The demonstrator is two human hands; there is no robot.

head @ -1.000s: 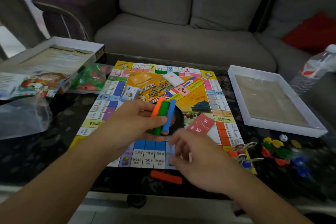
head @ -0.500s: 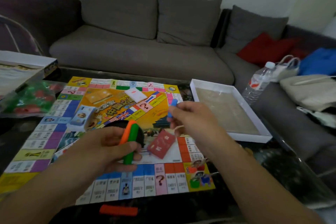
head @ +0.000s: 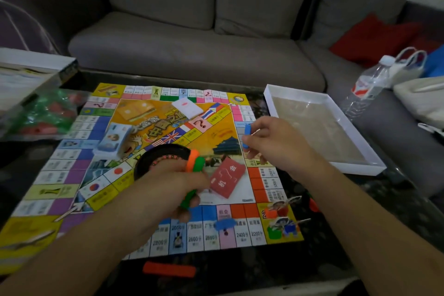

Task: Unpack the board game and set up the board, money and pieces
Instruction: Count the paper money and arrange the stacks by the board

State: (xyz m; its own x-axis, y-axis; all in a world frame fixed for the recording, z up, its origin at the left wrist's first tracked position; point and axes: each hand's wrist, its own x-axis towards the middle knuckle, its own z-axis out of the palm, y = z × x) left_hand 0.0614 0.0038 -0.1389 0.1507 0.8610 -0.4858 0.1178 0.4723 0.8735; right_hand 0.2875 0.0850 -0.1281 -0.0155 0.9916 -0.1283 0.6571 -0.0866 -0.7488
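The colourful game board (head: 72, 175) lies unfolded on the dark table. My left hand (head: 177, 182) is closed around an orange stick (head: 192, 160) and a green stick (head: 195, 175) over the board's middle. My right hand (head: 271, 142) pinches a blue stick (head: 247, 136) above the board's right edge. A red card deck (head: 227, 180), a white card deck (head: 187, 107) and a blue money stack (head: 113, 139) rest on the board, beside a black round dish (head: 153, 158). Standing player figures (head: 281, 221) crowd the near right corner. Another orange stick (head: 169, 269) lies off the board's near edge.
An open white box tray (head: 336, 166) sits right of the board. The box lid (head: 28, 74) and a bag of green and red pieces (head: 43, 115) are at the left. A water bottle (head: 365, 86) lies on the grey sofa (head: 192, 50).
My right hand has taken the blue stick out of my left hand's bundle and carried it to the right. The view has shifted.
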